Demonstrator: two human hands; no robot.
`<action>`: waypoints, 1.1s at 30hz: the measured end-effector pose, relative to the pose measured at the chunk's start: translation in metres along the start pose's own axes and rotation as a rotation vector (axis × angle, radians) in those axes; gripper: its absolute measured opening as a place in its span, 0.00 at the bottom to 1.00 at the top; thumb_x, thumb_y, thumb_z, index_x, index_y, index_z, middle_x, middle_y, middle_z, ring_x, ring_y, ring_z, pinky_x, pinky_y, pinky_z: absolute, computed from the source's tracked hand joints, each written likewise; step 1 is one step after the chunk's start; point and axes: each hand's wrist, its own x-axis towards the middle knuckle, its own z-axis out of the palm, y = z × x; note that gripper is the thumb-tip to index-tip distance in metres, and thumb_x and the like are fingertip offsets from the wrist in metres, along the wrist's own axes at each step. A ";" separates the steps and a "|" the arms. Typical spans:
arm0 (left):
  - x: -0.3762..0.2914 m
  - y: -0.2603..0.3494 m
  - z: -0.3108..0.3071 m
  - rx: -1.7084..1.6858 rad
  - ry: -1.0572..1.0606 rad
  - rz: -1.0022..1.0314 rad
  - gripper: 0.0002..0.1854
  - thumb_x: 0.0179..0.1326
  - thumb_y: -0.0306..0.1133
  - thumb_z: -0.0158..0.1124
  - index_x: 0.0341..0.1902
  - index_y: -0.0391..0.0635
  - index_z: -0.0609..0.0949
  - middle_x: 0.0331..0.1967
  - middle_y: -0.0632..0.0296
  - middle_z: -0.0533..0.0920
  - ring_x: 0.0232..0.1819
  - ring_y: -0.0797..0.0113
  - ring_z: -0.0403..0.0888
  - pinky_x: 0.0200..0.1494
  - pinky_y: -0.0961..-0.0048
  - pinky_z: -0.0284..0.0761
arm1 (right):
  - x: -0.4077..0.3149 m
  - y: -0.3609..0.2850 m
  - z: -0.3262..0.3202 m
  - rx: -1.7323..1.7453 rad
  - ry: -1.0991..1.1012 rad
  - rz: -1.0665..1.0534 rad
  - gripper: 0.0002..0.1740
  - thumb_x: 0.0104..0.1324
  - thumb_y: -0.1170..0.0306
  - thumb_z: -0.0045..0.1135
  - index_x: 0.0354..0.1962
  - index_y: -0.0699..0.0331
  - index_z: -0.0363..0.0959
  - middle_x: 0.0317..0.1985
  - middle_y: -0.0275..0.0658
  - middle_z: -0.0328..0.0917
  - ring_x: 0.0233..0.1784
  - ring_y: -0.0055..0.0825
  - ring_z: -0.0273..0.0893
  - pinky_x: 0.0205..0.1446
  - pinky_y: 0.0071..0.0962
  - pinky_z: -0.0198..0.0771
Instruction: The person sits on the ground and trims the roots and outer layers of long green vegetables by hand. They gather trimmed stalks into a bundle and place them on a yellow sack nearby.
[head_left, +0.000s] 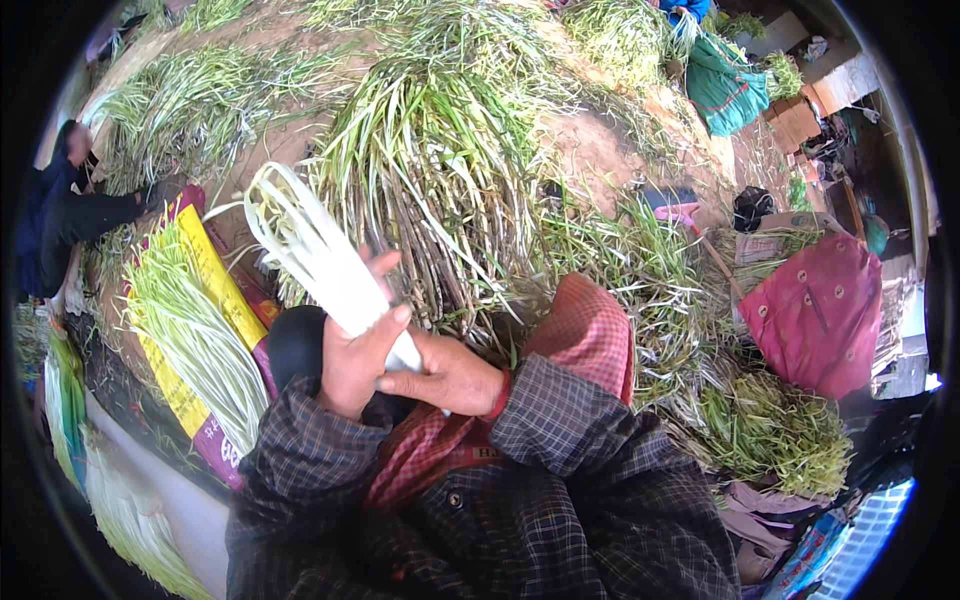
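Note:
A bundle of white, blanched stalks (337, 281) with pale, looped leaves slants up to the left in front of me. Around its lower part, my left hand (356, 356) is closed, with the thumb across the front. My right hand (454, 375) grips the lower end, crossing close beside the left; some fingers are hidden behind the bundle. Just beyond my hands lies a big heap of long green-leaved stalks (442, 150) with brownish lower ends. To the left, cleaned pale green stalks (199, 337) rest on a yellow and purple printed sack (221, 274).
Loose leafy stalks (645, 285) cover the ground on the right, near a pink-handled tool (679, 212) and a red cloth (817, 315). A person (56, 217) sits at the far left. At the upper right is a green sack (724, 86) beside another person's blue sleeve (686, 9).

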 end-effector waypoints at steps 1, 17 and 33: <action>-0.004 -0.001 -0.005 0.087 -0.049 0.038 0.31 0.50 0.22 0.55 0.59 0.37 0.56 0.49 0.61 0.68 0.53 0.70 0.64 0.52 0.75 0.62 | -0.002 -0.002 0.000 0.143 -0.089 0.112 0.17 0.59 0.65 0.50 0.42 0.66 0.61 0.30 0.35 0.69 0.34 0.20 0.68 0.39 0.22 0.65; 0.008 0.032 -0.085 -1.091 0.068 -0.082 0.19 0.62 0.31 0.41 0.56 0.37 0.61 0.23 0.69 0.70 0.19 0.82 0.63 0.23 0.84 0.64 | -0.092 0.029 -0.007 -0.488 -0.134 0.147 0.19 0.55 0.62 0.49 0.40 0.67 0.67 0.40 0.45 0.70 0.46 0.39 0.67 0.52 0.32 0.60; -0.019 0.062 0.032 0.607 -0.984 -1.050 0.25 0.56 0.35 0.54 0.55 0.37 0.63 0.32 0.66 0.71 0.30 0.78 0.66 0.35 0.79 0.66 | -0.253 0.205 -0.040 0.101 0.590 0.172 0.23 0.64 0.65 0.36 0.54 0.69 0.56 0.55 0.49 0.58 0.60 0.36 0.53 0.62 0.29 0.46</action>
